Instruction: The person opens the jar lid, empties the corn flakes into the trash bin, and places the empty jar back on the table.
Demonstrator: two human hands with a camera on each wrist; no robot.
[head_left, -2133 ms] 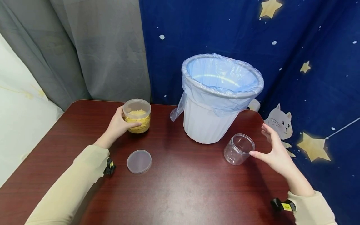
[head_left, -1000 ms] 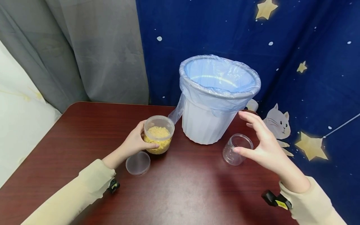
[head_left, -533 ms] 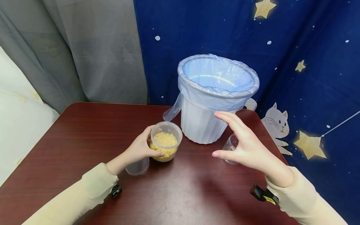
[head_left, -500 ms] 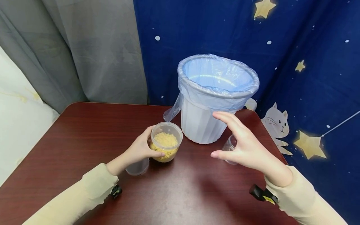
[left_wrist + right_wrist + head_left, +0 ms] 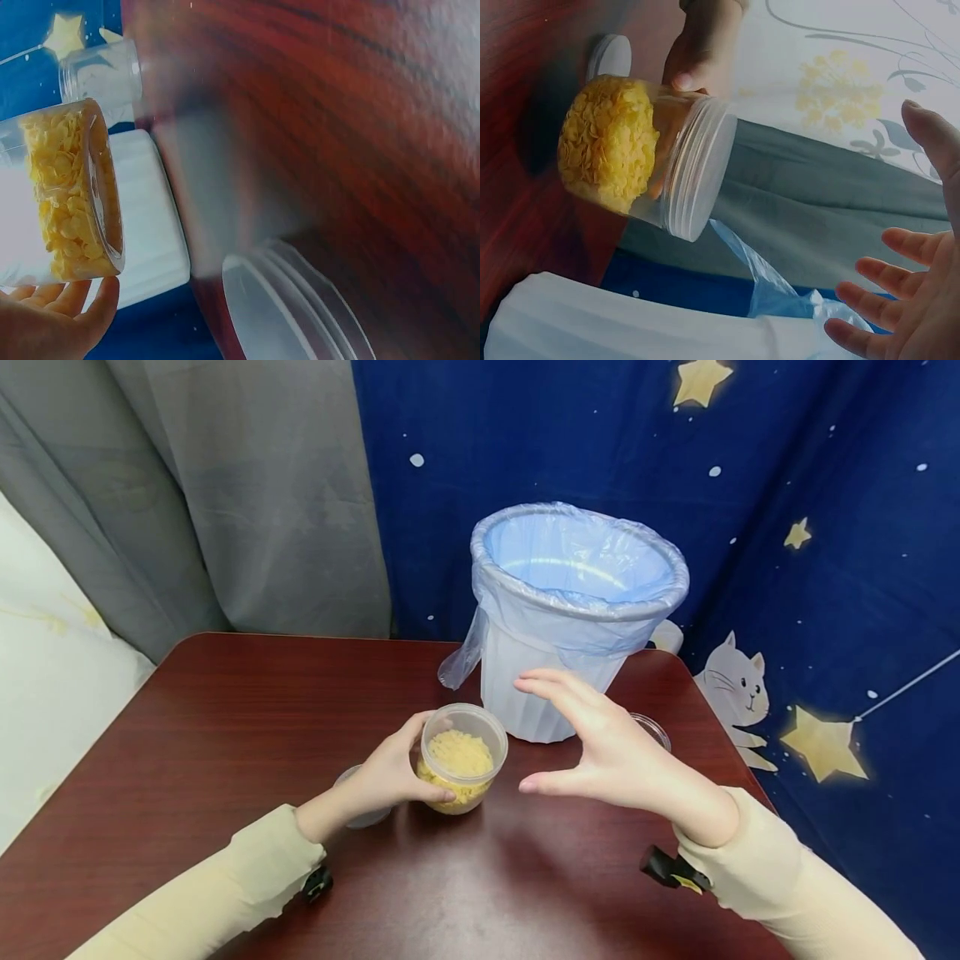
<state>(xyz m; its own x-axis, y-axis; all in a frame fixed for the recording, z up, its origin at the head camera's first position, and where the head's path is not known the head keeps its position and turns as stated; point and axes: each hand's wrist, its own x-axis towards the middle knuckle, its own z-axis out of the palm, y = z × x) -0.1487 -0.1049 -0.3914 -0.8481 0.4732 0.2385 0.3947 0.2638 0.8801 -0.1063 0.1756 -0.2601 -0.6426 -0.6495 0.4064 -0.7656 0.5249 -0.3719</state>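
My left hand (image 5: pixel 393 772) grips a clear jar (image 5: pixel 461 760) of yellow flakes from its left side, thumb in front, raised off the table. In the right wrist view, what looks like a frosted lid (image 5: pixel 292 307) covers nothing but lies on the table in the left wrist view; the jar (image 5: pixel 607 142) itself seems capped by another frosted one. My right hand (image 5: pixel 600 743) hovers to the jar's right, thumb and fingers spread apart, touching nothing. Behind it, mostly hidden in the head view, stands a second clear jar (image 5: pixel 101 75).
A white bin (image 5: pixel 525 693) with a blue bag liner (image 5: pixel 577 585) stands on the brown table (image 5: pixel 247 718) behind the hands. A loose bag end (image 5: pixel 461 660) hangs at its left. Curtains (image 5: pixel 277 502) close off the back.
My left hand has brought the flake-filled jar from the table's back left toward the middle and nearer. My right hand has left the second jar's side and moved left, partly covering it.
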